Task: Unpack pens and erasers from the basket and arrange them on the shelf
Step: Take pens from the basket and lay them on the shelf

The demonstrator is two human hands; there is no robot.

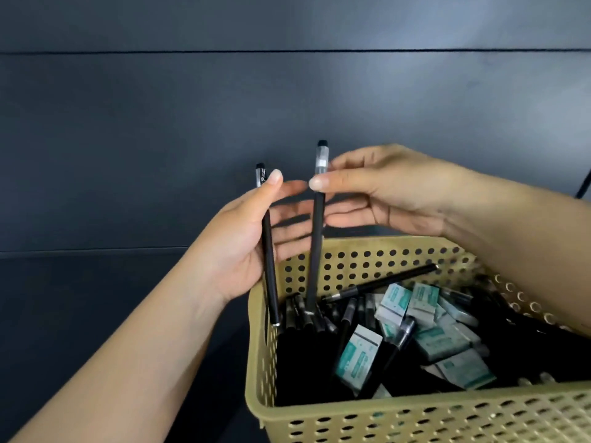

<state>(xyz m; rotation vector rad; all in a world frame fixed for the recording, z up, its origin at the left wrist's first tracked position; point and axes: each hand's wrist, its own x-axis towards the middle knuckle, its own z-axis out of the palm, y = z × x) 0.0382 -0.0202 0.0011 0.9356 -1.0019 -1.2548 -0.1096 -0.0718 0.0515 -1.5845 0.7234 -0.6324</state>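
A tan perforated basket (415, 420) sits at the lower right, filled with black pens (380, 284) and white-and-teal erasers (359, 354). My left hand (252, 238) holds one black pen (270, 276) upright above the basket's left rim, thumb pressed against its upper part. My right hand (383, 193) pinches a second black pen (316, 251) near its clear cap between thumb and fingers. That pen stands almost upright with its lower end down among the pens in the basket.
A dark grey shelf surface (96, 314) stretches to the left of the basket, backed by a dark grey panelled wall (192, 123). A thin dark rod (583, 183) shows at the right edge.
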